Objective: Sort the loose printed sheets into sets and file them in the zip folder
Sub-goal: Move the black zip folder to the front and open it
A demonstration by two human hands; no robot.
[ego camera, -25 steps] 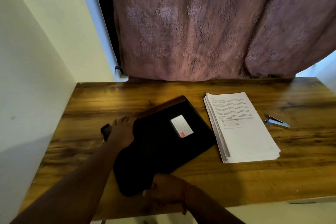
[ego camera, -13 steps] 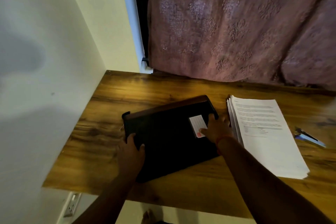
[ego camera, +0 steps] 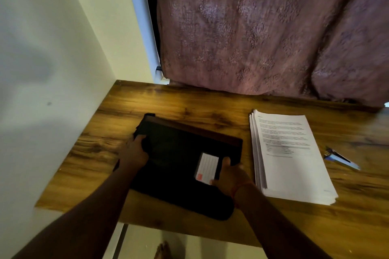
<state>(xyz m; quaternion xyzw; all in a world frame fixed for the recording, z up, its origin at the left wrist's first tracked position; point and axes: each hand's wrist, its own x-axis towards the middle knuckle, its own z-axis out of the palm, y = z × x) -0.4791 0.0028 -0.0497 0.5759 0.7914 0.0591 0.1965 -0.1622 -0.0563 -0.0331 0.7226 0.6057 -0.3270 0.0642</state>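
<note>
Head view: the black folder (ego camera: 181, 166) lies flat on the tabletop (ego camera: 147, 103). The left hand (ego camera: 134, 151) grips its left edge, fingers curled over it. The right hand (ego camera: 229, 174) holds its right edge, thumb on top. The sheets (ego camera: 294, 166) are stacked just right of the folder.

Wood-grain desk (ego camera: 189, 101) across the middle of the frame, brown streaked with dark, a soft sheen near its far edge. On it the folder (ego camera: 179, 153): matt black, cloth-like, with a smoother brown strip along its far side and a white paper label (ego camera: 207, 168). At right, plain white paper in the stack (ego camera: 294, 164), matt. Far right, a stapler (ego camera: 341, 159), shiny metal. Up top, a curtain (ego camera: 263, 27) of mauve cloth, embossed pattern.
</note>
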